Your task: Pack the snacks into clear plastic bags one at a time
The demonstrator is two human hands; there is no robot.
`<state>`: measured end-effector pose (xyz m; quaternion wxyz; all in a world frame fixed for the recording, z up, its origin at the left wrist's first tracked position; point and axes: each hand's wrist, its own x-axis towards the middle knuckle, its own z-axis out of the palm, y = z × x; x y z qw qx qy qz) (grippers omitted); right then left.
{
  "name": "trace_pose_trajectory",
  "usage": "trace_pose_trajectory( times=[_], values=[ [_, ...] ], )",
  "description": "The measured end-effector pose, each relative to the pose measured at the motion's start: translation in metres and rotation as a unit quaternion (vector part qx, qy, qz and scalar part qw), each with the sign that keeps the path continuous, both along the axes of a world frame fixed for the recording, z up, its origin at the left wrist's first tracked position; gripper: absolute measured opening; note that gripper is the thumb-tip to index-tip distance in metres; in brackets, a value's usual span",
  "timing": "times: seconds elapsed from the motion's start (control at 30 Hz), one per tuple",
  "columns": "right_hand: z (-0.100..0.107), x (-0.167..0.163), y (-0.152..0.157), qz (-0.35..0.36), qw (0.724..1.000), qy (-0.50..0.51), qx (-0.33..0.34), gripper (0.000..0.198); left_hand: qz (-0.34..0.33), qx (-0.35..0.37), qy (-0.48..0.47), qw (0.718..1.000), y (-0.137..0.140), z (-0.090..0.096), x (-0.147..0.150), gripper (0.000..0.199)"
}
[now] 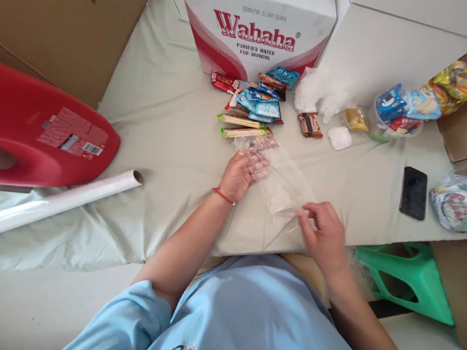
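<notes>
A clear plastic bag point(282, 185) lies slantwise on the cloth-covered table between my hands. My left hand point(243, 172), with a red string at its wrist, is palm up at the bag's far end. Its fingers are apart and loosely bent, partly seen through the film; whether they are inside or under it I cannot tell. At the near right corner, my right hand point(324, 232) pinches the bag's edge between thumb and fingers. A patterned snack packet point(266, 139) shows at the bag's far end. Just beyond are long green-ended snack sticks point(244, 132) and piled blue snack packets point(258, 101).
A Wahaha carton point(259, 32) stands behind the snacks. To the right are a brown packet point(310, 125), a tub of snacks point(395, 120) and a phone point(414, 193). A red jug point(47, 129) and a white roll point(48, 206) lie left. A green stool point(440, 288) stands below.
</notes>
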<state>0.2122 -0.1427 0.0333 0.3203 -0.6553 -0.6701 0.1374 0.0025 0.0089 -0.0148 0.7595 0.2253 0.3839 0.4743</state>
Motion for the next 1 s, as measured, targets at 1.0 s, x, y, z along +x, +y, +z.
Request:
trace_pose_trajectory(
  times=[1.0],
  values=[
    [-0.004,-0.013,0.047,-0.090,0.747,0.630,-0.191,0.042,0.046,0.022,0.174,0.983,-0.034,0.008,0.019,0.068]
  ],
)
